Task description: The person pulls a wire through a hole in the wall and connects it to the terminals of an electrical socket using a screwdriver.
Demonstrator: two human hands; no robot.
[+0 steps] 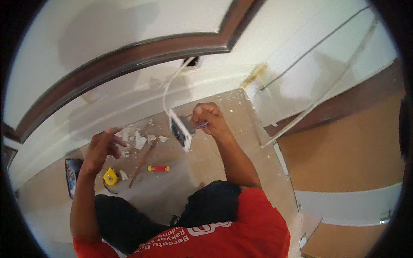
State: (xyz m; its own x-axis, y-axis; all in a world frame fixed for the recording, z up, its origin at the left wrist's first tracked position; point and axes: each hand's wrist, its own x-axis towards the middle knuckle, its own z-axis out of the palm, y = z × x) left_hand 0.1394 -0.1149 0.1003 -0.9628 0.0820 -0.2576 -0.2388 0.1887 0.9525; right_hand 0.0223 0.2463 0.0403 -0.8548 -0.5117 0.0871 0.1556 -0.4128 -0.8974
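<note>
A wall socket (183,130) with a white frame and a dark grey back hangs in front of the wall, tilted. A white cable (167,92) runs down to it from a square hole in the wall. Beside its back, my right hand (209,117) is closed, with thumb and fingers pinching thin wires; a short blue wire (201,125) shows below the fingers. My left hand (103,148) is off to the left, fingers apart, over broken plaster pieces (140,141) on the floor, and nothing shows in it.
A yellow tape measure (111,176), a red and yellow screwdriver handle (158,168), a thin brown stick (142,165) and a dark case (73,174) lie on the floor. Ahead, the wall has dark wood trim (172,45). Brown boards (344,150) stand at the right.
</note>
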